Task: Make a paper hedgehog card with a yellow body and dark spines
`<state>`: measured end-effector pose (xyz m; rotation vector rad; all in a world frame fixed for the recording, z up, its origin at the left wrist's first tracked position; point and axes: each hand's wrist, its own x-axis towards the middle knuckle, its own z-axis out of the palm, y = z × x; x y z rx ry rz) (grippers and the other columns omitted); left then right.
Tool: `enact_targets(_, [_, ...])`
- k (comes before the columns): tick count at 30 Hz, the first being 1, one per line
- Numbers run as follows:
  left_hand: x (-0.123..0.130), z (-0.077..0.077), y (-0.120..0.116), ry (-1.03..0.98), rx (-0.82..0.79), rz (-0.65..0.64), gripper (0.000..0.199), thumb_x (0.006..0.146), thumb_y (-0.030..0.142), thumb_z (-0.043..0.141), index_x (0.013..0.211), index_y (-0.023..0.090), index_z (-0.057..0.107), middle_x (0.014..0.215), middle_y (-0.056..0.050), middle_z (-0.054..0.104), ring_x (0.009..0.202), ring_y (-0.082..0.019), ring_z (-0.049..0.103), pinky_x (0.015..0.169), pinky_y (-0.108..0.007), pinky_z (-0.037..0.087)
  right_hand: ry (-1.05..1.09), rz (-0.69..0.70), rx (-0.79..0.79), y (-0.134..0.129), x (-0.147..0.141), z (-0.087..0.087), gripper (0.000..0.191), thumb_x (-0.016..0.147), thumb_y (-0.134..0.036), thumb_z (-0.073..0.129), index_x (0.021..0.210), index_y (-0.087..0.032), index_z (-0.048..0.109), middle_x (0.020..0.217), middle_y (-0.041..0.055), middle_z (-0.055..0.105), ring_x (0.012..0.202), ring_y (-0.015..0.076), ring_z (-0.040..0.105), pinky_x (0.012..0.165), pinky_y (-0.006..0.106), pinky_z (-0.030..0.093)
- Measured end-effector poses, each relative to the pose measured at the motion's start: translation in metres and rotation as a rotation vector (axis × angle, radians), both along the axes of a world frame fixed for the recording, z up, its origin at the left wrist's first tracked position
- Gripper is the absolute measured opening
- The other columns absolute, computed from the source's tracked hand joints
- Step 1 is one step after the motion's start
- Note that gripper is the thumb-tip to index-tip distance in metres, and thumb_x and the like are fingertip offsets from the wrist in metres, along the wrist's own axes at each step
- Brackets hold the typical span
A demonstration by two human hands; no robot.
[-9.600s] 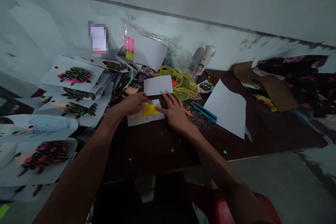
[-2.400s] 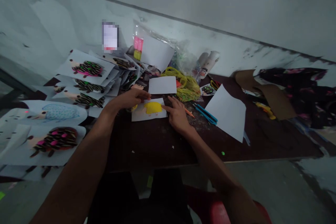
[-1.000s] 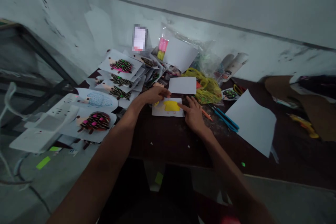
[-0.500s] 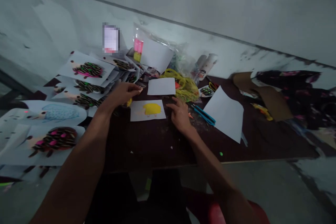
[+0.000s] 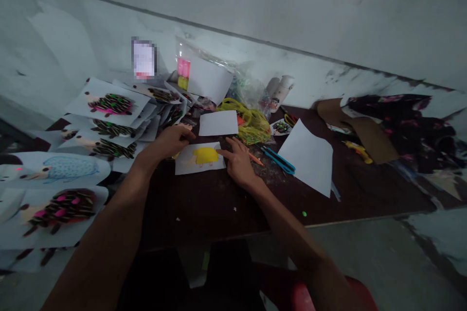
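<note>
A small white card [image 5: 184, 164] with a yellow rounded shape [image 5: 206, 155] on it lies on the dark table [image 5: 204, 214]. My right hand [image 5: 238, 160] rests at the card's right edge, fingers apart, with the index fingertip by the yellow shape. Just beyond the card's upper left corner is my left hand [image 5: 177, 137], its fingers bent together; whatever they hold is too small to name. A blank white card [image 5: 218, 123] lies behind the yellow one. An orange pencil [image 5: 256, 159] is right of my right hand.
Blue scissors [image 5: 279, 159] and a large white sheet [image 5: 311, 155] lie to the right. Stacked hedgehog pictures [image 5: 111, 104] fill the left. Behind are a yellow-green mesh bag [image 5: 253, 126], a clear plastic bag [image 5: 248, 80] and a white bottle [image 5: 282, 91]. Brown cardboard [image 5: 375, 138] is farther right.
My right hand has moved left onto the edge of the yellow card, uncovering more of the orange pencil. My left hand has come slightly nearer the card. The view has shifted a little.
</note>
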<state>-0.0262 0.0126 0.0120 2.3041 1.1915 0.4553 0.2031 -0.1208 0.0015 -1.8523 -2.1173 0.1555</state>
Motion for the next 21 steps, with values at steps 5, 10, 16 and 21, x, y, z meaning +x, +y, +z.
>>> enact_targets(5, [0.008,-0.006,-0.001,0.029,-0.05,-0.073,0.037,0.076,0.016,0.053,0.101,0.02,0.081,0.106,-0.007,0.079,0.101,-0.024,0.071,0.094,-0.031,0.056,0.016,0.035,0.006,0.006,-0.004,0.002,0.048,0.09,-0.006,0.051,0.129,-0.025,0.073,0.156,0.0131,0.049,0.15,0.0306,0.033,0.12,0.053,0.03])
enact_targets(10, [0.01,-0.014,0.0,0.032,-0.094,-0.108,0.046,0.071,0.013,0.051,0.107,0.017,0.079,0.113,-0.007,0.078,0.103,-0.025,0.071,0.095,-0.032,0.055,-0.016,0.089,0.004,0.016,-0.014,0.012,0.039,0.095,-0.017,0.054,0.13,-0.022,0.071,0.158,0.0141,0.045,0.153,0.0318,0.029,0.121,0.054,0.028])
enact_targets(16, [0.009,-0.014,0.001,0.065,-0.072,-0.137,0.052,0.068,0.009,0.05,0.11,0.019,0.078,0.116,-0.008,0.078,0.109,-0.024,0.069,0.098,-0.033,0.053,-0.064,0.139,-0.042,0.024,-0.024,0.018,0.034,0.101,-0.026,0.052,0.127,-0.02,0.072,0.162,0.0157,0.041,0.153,0.0324,0.028,0.12,0.055,0.026])
enact_targets(21, [0.01,-0.013,-0.001,0.074,-0.066,-0.158,0.055,0.067,0.006,0.048,0.112,0.018,0.078,0.121,-0.009,0.075,0.114,-0.024,0.067,0.102,-0.033,0.051,-0.076,0.139,-0.037,0.026,-0.027,0.01,0.032,0.101,-0.028,0.053,0.125,-0.022,0.073,0.163,0.014,0.039,0.154,0.0321,0.027,0.119,0.055,0.027])
